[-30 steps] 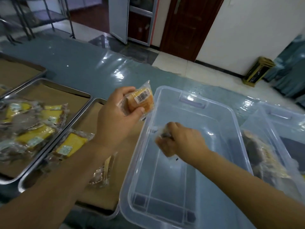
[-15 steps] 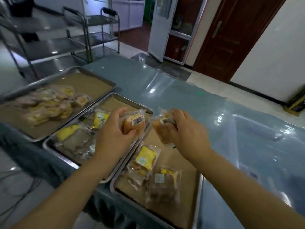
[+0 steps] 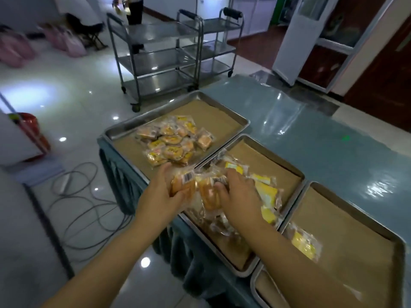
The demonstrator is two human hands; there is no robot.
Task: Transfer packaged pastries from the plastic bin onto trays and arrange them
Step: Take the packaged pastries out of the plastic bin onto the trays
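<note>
Along the near edge of the counter (image 3: 311,134), left hand (image 3: 160,194) and right hand (image 3: 238,194) clutch clear-wrapped golden pastries (image 3: 183,185), likely light, squashy, slippery, best held mid-body.

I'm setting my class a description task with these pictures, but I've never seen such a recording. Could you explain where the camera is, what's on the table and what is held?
No machine here: a person works bare-handed, and every picture comes from one wide camera worn on the head, looking down at the arms. The left hand grips a wrapped pastry with a barcode label; the right hand grips a second pastry beside it. Below, on a table with a blue-green cover, metal trays lined with brown paper stand side by side: the far tray holds a pile of packs, the middle tray more, among them yellow packs, the near tray one pack in view.
</note>
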